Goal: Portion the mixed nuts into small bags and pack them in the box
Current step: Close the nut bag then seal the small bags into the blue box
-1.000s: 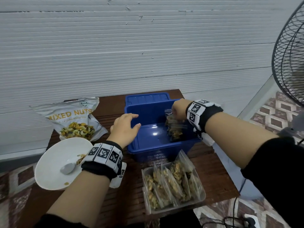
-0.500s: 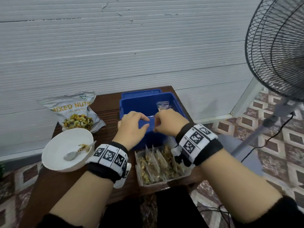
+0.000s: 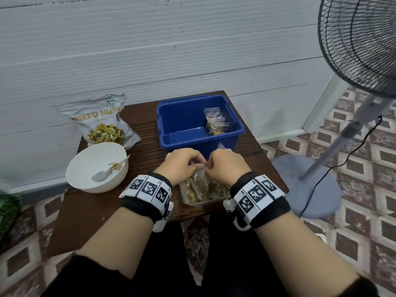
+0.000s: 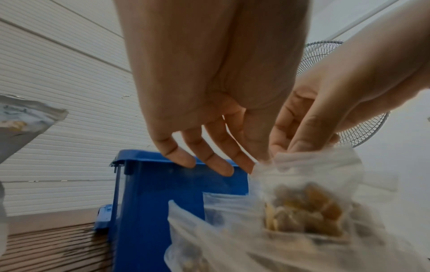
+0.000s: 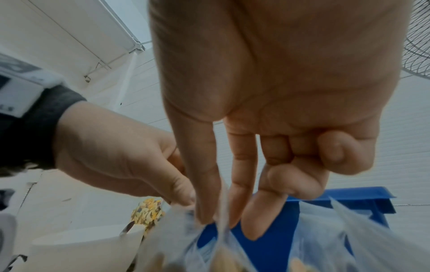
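A blue box [image 3: 192, 142] stands at the table's back, with several small filled bags [image 3: 215, 123] upright in its right corner. In front of it a clear tray [image 3: 203, 203] holds several more bags of nuts. Over the tray, my left hand [image 3: 192, 166] and right hand [image 3: 211, 166] meet at the top of one small bag [image 3: 200, 175]. In the left wrist view that bag [image 4: 302, 193] shows nuts inside, and the right hand's fingers [image 4: 300, 141] pinch its top edge. In the right wrist view the right thumb and forefinger [image 5: 204, 211] pinch the bag's top, with the left hand [image 5: 184, 198] pinching beside them.
A mixed nuts pouch [image 3: 102, 121] leans on the wall at the back left. A white bowl [image 3: 85, 163] with a spoon [image 3: 102, 174] and a few nuts sits left of the hands. A standing fan [image 3: 360, 43] rises beyond the small wooden table [image 3: 96, 211] on the right.
The right hand came out of the blue box, leaving a bag inside. Both hands drew back toward me to the tray and now pinch the top of another bag.
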A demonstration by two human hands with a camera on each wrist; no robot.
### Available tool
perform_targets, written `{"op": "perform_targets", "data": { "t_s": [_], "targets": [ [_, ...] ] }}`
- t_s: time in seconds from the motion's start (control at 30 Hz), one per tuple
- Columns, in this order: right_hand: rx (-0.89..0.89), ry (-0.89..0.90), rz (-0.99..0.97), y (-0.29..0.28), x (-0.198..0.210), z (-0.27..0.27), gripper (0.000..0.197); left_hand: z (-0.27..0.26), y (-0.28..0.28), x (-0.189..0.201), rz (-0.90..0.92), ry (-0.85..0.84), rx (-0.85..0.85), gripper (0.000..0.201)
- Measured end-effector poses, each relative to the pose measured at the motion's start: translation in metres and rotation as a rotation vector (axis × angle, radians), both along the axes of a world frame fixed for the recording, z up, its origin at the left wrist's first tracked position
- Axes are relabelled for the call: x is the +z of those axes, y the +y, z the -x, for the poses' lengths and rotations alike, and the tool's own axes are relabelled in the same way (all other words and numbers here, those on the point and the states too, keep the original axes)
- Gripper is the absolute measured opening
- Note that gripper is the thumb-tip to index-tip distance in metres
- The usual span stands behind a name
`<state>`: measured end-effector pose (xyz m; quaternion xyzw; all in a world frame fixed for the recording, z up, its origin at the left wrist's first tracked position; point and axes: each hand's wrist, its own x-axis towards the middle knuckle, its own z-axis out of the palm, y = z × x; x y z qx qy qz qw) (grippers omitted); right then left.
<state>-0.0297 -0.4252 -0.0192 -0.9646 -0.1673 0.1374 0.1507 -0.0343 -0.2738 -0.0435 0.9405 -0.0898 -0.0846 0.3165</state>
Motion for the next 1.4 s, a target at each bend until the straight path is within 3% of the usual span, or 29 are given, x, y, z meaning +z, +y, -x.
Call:
{"op": "perform_targets", "data": {
  "t_s": [0.17, 0.43, 0.77, 1.07, 1.4],
  "targets": [
    [-0.011, -0.053, -0.024, 0.001, -0.006, 0.008, 0.018, 0.006, 0.000, -0.007, 0.077, -0.043, 0.067, 0.020],
    [-0.101, 0.007, -0.211, -0.011, 0.001, 0.004, 0.010, 0.010, 0.001, -0.002, 0.214, -0.012, 0.064, 0.010],
    [-0.192, -0.027, -0.442, -0.015, -0.004, -0.002, 0.022, 0.003, 0.000, 0.000, 0.199, -0.076, 0.115, 0.004],
    [-0.237, -0.027, -0.595, -0.023, -0.007, -0.011, 0.010, 0.002, -0.001, 0.001, 0.280, -0.038, 0.149, 0.004],
    [-0.177, -0.084, -0.487, -0.021, -0.012, -0.013, 0.014, 0.001, 0.001, 0.005, 0.196, -0.115, 0.140, 0.010]
  ]
}}
